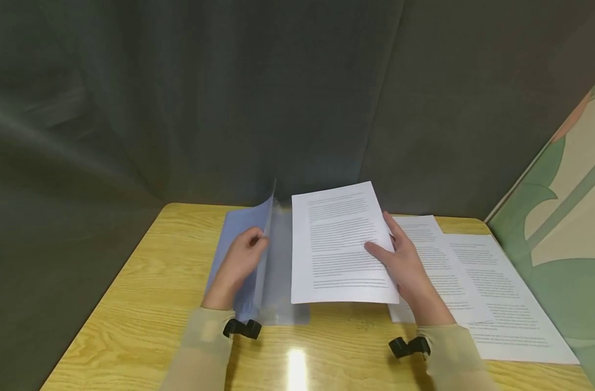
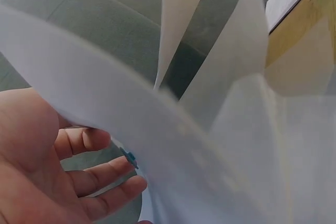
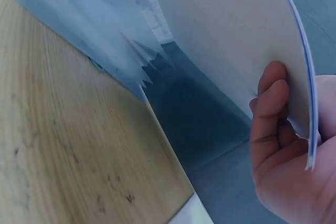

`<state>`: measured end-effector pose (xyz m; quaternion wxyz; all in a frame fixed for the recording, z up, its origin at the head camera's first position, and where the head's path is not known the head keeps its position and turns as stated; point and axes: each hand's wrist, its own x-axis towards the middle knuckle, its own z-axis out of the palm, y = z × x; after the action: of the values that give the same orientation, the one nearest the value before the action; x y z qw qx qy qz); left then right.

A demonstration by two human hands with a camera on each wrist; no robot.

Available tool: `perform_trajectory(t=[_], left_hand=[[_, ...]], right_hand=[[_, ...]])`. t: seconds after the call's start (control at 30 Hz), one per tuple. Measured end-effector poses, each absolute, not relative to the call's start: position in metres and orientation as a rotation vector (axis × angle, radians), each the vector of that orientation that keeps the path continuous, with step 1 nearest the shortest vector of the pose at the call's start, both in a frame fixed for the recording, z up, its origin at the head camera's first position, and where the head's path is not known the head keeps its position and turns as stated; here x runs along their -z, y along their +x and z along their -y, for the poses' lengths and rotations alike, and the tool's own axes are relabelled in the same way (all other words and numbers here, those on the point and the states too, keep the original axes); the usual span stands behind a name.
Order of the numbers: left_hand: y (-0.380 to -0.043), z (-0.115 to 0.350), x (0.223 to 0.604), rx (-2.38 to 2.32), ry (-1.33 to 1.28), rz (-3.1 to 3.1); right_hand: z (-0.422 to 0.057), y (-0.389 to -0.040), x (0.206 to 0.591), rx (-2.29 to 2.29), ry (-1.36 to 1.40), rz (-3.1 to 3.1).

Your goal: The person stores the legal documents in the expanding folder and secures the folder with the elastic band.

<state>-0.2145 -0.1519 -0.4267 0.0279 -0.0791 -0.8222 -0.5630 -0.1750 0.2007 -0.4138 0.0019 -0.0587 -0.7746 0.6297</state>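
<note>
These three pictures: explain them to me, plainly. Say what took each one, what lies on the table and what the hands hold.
No machine works here: a person uses two bare hands and wears three cameras. The big picture comes from the head camera, looking down at a wooden table. The other two come from cameras on the wrists, so they look close and blurry. The left hand holds up a clear sleeve of a blue display folder that lies open on the table. The right hand grips a printed sheet by its edge, raised beside the folder. Two more printed pages lie flat on the right.
</note>
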Motion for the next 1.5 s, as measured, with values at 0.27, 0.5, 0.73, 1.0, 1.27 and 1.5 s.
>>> perform_trajectory(t=[0.27,0.5,0.73,1.0,1.27,1.5], left_hand=[[-0.215,0.141,0.429,1.772,-0.215,2.486],[-0.215,0.128,0.428,1.776,-0.194,2.466],[-0.213,0.118,0.428,1.775,-0.15,2.435],[-0.213,0.112,0.427,1.741,-0.148,2.438],[-0.211,0.109,0.427,1.729,-0.141,2.442],[-0.21,0.104,0.428,1.735,-0.154,2.412]], right_hand=[[-0.185,-0.182,0.419,-2.007,-0.135,2.432],[-0.174,-0.184,0.422,-2.011,-0.149,2.436],[-0.166,-0.184,0.426,-2.029,-0.111,2.413],[-0.163,-0.189,0.43,-1.888,-0.074,2.497],[-0.158,-0.187,0.433,-1.791,-0.009,2.535],[-0.141,-0.185,0.44,-1.756,-0.039,2.541]])
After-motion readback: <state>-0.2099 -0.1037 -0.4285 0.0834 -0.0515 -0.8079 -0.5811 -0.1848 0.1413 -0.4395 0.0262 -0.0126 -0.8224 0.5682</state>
